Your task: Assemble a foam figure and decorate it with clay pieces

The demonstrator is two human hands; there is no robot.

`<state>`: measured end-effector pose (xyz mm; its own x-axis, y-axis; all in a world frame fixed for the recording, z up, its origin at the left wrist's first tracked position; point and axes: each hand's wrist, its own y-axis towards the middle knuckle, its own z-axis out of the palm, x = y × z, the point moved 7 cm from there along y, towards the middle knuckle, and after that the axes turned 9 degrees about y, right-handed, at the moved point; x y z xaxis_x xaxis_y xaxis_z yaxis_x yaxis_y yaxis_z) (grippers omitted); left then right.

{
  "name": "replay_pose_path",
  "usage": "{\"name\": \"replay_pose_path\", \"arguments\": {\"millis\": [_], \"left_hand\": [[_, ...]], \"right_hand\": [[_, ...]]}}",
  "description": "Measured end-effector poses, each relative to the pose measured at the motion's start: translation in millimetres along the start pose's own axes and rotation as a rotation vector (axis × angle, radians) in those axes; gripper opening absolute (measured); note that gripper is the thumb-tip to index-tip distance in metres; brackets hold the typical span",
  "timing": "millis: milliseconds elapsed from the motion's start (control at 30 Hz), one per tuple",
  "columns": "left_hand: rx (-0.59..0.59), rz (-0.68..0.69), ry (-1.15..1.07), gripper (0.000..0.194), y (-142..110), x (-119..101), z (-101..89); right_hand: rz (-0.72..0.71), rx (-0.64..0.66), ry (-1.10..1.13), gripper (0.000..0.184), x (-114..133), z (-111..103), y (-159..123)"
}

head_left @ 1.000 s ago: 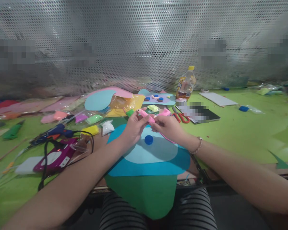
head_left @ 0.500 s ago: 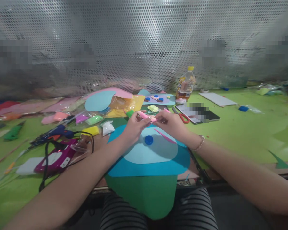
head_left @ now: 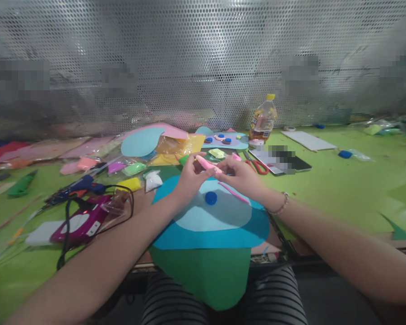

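A soft pink strip that looks like modelling clay (head_left: 206, 164) slants between my two hands above the paper. My left hand (head_left: 189, 175) pinches its middle between thumb and fingers. At the lower right end, my right hand (head_left: 239, 175) has its fingertips closed on the same strip. Below them, a round blue disc (head_left: 210, 197) lies on a pale blue paper shape (head_left: 203, 221). A thin pink modelling tool (head_left: 235, 193) rests to the disc's right, partly under my right hand. Under the pale shape is a brighter blue sheet (head_left: 165, 237), with green paper (head_left: 203, 275) overhanging the table edge.
On the left are a glue gun (head_left: 74, 187), a purple power strip (head_left: 83, 225) with black cable, and several bagged clay pieces, including a yellow one (head_left: 130, 185). Orange-handled scissors (head_left: 260, 167), a dark flat device (head_left: 297, 161) and a yellow-capped bottle (head_left: 264, 121) stand or lie right of my hands.
The pink strip has turned slightly, and more of its length shows between my hands. My fingers have shifted a little on it. The whole view has moved slightly.
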<state>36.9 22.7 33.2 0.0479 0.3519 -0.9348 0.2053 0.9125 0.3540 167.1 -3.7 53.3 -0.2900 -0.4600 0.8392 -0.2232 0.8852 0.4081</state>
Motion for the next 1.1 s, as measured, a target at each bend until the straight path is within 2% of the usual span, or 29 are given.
{"name": "replay_pose_path", "arguments": {"millis": [167,367,533,800,900,1000,1100], "left_hand": [[0.055,0.016,-0.061,0.039,-1.4,-3.4,3.6],[0.063,0.022,-0.092,0.038,-2.2,-3.8,3.6],[0.064,0.032,-0.096,0.036,-3.0,-3.9,5.1],[-0.016,-0.136,-0.194,0.039,0.0,6.5,1.1],[-0.044,-0.184,-0.268,0.042,2.0,10.6,-2.2],[-0.008,-0.258,-0.29,0.039,2.7,16.8,-1.3],[0.023,-0.318,-0.279,0.032,2.0,21.3,0.0]], "right_hand": [[0.034,-0.013,0.023,0.024,-2.8,-0.2,-1.4],[0.118,0.045,0.26,0.03,-6.6,4.1,-0.8],[0.161,0.048,0.358,0.03,-11.1,5.3,-0.4],[0.347,0.039,0.664,0.022,-21.6,5.6,1.6],[0.353,0.08,0.644,0.017,-25.0,5.9,2.5],[0.255,0.105,0.518,0.022,-26.8,4.5,4.8],[0.147,0.096,0.347,0.018,-23.8,3.2,5.7]]}}
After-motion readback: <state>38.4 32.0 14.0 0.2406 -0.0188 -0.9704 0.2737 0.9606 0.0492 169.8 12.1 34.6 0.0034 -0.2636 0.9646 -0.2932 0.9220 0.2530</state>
